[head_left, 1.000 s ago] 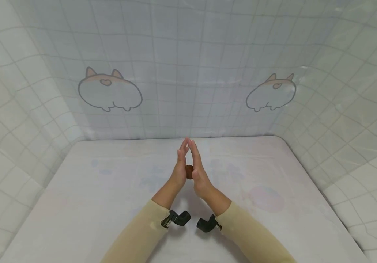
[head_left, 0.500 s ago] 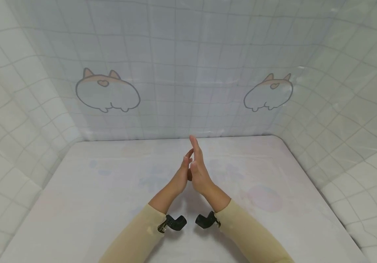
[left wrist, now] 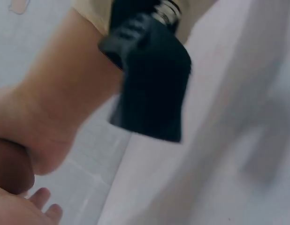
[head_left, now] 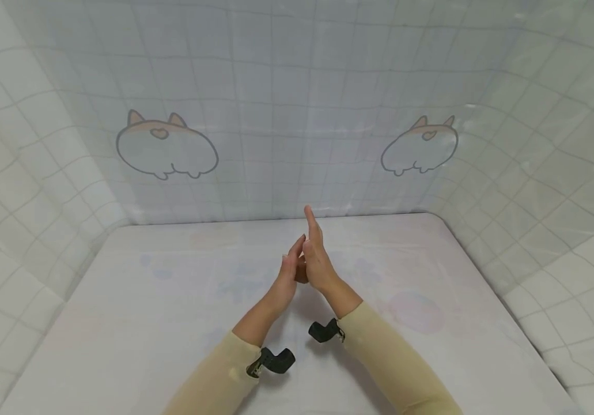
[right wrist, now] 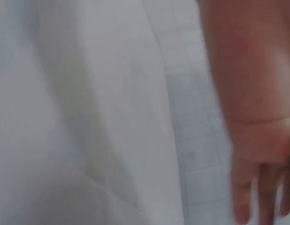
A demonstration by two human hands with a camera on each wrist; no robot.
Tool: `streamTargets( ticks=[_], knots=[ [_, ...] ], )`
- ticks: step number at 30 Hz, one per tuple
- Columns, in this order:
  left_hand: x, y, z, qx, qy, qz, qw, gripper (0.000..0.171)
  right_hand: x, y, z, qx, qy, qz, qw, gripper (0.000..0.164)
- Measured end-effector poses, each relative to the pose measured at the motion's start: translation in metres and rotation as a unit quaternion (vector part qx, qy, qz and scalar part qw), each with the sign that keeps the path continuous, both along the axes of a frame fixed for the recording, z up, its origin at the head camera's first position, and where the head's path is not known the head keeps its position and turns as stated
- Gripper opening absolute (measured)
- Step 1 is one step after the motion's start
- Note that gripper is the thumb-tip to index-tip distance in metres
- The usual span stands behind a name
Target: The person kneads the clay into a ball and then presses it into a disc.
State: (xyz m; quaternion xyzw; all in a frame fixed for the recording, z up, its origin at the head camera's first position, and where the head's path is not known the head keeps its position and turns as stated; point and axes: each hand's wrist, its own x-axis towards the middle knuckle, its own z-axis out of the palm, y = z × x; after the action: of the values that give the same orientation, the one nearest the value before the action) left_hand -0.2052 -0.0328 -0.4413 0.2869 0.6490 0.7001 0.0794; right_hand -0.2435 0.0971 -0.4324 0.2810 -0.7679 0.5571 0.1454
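Observation:
Between my two palms sits a small brown rounded lump (head_left: 302,272), smooth like a ball of clay. In the head view my left hand (head_left: 284,285) presses it from the left and my right hand (head_left: 320,268) from the right. The fingers of both hands are extended and point away from me. The right fingertips reach farther forward than the left ones. In the left wrist view, the brown lump (left wrist: 12,166) shows between the heel of one palm and the other hand, partly covered. The right wrist view shows extended fingers (right wrist: 241,197), with the lump out of sight.
Below the hands lies a table with a pale patterned cover (head_left: 162,323). A grid-patterned sheet (head_left: 297,115) with cartoon animals rises behind it and along both sides. Black wrist cameras (head_left: 278,361) stick out from the beige sleeves (head_left: 390,357).
My right hand has slid forward and my left hand back, so the right fingertips now extend past the left. The brown lump stays between the palms.

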Motion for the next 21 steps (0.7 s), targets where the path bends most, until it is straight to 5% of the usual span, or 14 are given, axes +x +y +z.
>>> streamTargets(
  ticks=[4, 11, 21],
  knots=[
    [0.000, -0.001, 0.001, 0.075, 0.002, -0.013, 0.9971, 0.093, -0.002, 0.000, -0.007, -0.002, -0.032, 0.027, 0.999, 0.103],
    [-0.001, -0.003, 0.011, 0.117, 0.032, 0.025, 0.9923, 0.088, 0.005, -0.005, -0.013, -0.010, -0.027, 0.058, 0.998, 0.100],
    [-0.007, -0.002, 0.018, 0.029, 0.041, 0.143, 0.9884, 0.095, 0.021, -0.015, -0.012, -0.026, 0.025, 0.093, 0.995, 0.098]
  ],
)
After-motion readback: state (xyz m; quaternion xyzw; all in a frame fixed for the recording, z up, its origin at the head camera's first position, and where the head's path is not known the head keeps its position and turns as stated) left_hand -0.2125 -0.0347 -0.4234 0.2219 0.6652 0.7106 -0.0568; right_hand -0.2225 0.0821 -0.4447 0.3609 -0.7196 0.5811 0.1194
